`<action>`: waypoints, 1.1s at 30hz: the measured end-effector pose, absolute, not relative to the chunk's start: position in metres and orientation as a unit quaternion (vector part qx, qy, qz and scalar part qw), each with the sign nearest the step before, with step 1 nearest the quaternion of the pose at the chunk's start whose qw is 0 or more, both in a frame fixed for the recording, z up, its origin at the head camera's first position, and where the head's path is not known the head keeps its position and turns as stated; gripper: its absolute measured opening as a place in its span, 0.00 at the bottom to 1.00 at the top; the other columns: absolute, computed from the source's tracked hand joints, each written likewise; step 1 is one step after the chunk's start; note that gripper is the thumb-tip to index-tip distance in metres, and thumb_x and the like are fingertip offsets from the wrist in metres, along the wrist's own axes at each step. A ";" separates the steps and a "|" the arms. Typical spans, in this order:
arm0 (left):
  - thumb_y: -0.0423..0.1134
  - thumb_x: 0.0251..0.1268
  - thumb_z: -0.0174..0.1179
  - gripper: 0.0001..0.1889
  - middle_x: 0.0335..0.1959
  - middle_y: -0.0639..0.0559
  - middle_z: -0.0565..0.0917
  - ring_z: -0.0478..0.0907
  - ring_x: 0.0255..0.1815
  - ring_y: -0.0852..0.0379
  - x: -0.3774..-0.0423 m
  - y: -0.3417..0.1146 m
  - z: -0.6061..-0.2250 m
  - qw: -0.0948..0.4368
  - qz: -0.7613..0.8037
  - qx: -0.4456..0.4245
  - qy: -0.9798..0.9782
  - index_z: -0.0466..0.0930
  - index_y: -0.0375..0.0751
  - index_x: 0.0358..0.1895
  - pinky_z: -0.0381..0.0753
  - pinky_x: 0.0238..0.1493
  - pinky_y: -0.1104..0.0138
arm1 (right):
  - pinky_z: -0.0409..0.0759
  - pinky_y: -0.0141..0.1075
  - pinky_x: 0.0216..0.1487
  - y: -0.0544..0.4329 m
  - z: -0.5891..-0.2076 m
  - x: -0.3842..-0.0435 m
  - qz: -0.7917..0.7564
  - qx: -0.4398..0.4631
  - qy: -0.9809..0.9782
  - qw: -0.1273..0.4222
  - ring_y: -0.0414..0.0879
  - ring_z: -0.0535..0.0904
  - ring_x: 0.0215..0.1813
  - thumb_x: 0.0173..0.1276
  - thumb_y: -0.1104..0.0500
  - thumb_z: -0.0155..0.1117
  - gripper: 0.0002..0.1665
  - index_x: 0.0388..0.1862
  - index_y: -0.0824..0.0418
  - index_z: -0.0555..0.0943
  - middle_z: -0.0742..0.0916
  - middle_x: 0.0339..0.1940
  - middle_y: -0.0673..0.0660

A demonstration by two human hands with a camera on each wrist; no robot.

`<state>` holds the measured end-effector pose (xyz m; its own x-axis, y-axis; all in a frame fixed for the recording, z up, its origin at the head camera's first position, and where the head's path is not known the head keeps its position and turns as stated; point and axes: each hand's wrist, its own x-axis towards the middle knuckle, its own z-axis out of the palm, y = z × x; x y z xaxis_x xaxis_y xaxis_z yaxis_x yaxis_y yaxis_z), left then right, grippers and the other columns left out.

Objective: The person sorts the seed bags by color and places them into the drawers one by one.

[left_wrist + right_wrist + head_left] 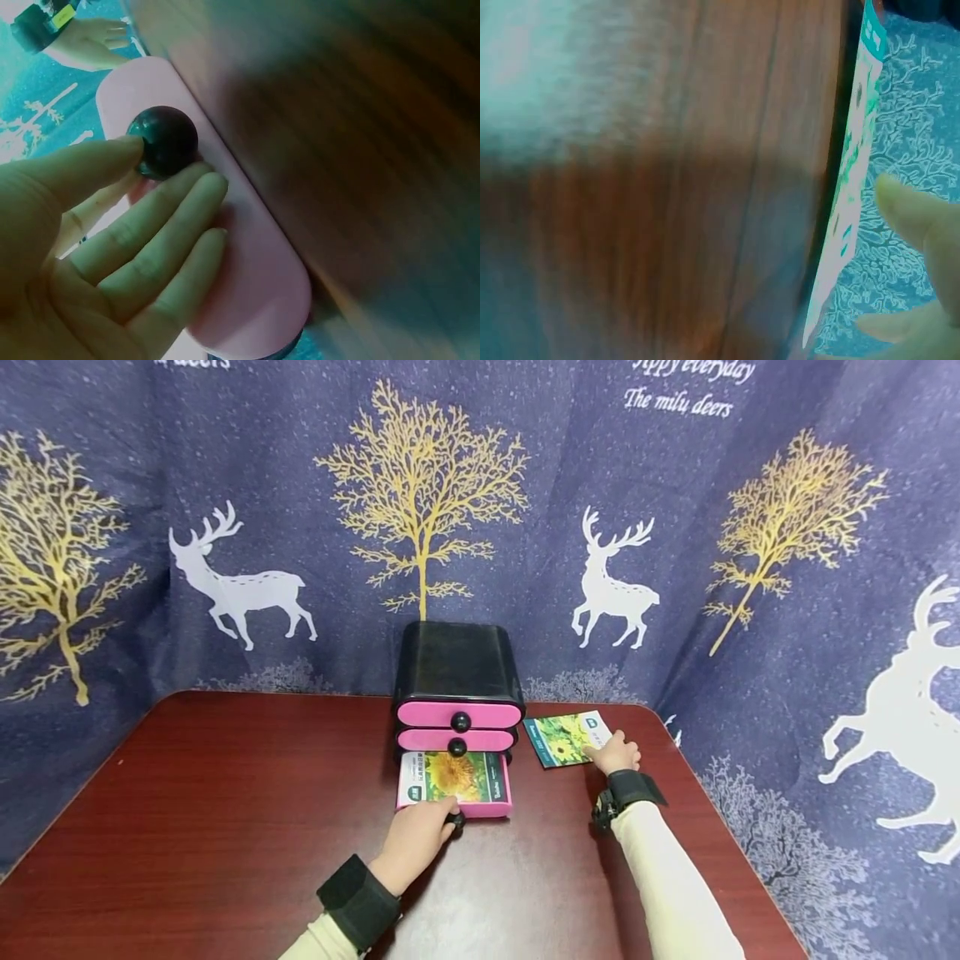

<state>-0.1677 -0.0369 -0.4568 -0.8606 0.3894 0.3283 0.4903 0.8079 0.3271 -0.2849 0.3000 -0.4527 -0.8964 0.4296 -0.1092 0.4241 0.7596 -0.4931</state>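
Note:
A small black drawer unit [459, 662] with pink fronts stands at the back of the table. Its bottom drawer [487, 811] is pulled out, and a flat packet [455, 777] with an orange flower picture lies in it. My left hand [414, 839] holds that drawer's round black knob [163, 141], thumb on one side and fingers on the other. To the right of the unit, a flat packet [558, 739] printed with yellow flowers lies on the table. At its right edge is my right hand [617, 753], thumb and fingers spread apart in the right wrist view.
The two upper drawers, with the top front [427, 714] and middle front [423, 740], are closed. A reddish-brown table [225, 810] carries everything. Behind it hangs a blue curtain [525, 552] with deer and trees.

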 end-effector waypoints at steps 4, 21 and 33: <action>0.39 0.54 0.66 0.07 0.29 0.54 0.85 0.83 0.30 0.55 -0.168 -0.036 -0.456 0.119 -0.209 -0.235 -0.942 0.77 0.48 0.32 0.77 0.26 0.64 | 0.62 0.62 0.60 0.300 -0.452 -0.288 0.252 -0.228 -0.940 -0.024 0.75 0.60 0.62 0.59 0.45 0.63 0.51 0.67 0.72 0.49 0.65 0.60 0.82; 0.38 0.54 0.66 0.07 0.31 0.54 0.86 0.83 0.32 0.55 -0.165 -0.038 -0.456 0.120 -0.223 -0.220 -0.942 0.76 0.48 0.31 0.77 0.28 0.64 | 0.79 0.42 0.32 0.375 -0.564 -0.345 0.331 -0.145 -0.927 0.101 0.61 0.80 0.34 0.48 0.61 0.64 0.34 0.50 0.75 0.62 0.79 0.37 0.73; 0.38 0.55 0.65 0.06 0.30 0.55 0.86 0.83 0.31 0.56 -0.164 -0.040 -0.457 0.120 -0.229 -0.223 -0.940 0.76 0.47 0.32 0.77 0.28 0.65 | 0.83 0.28 0.32 0.309 -0.430 -0.236 0.639 -0.195 -0.743 0.034 0.37 0.78 0.23 0.59 0.77 0.44 0.26 0.57 0.88 0.56 0.73 0.36 0.64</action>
<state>-0.1644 -0.0402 -0.4572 -0.8713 0.3650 0.3281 0.4750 0.7953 0.3767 -0.2361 0.3090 -0.4296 -0.9213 0.3343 -0.1985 0.2465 0.1077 -0.9631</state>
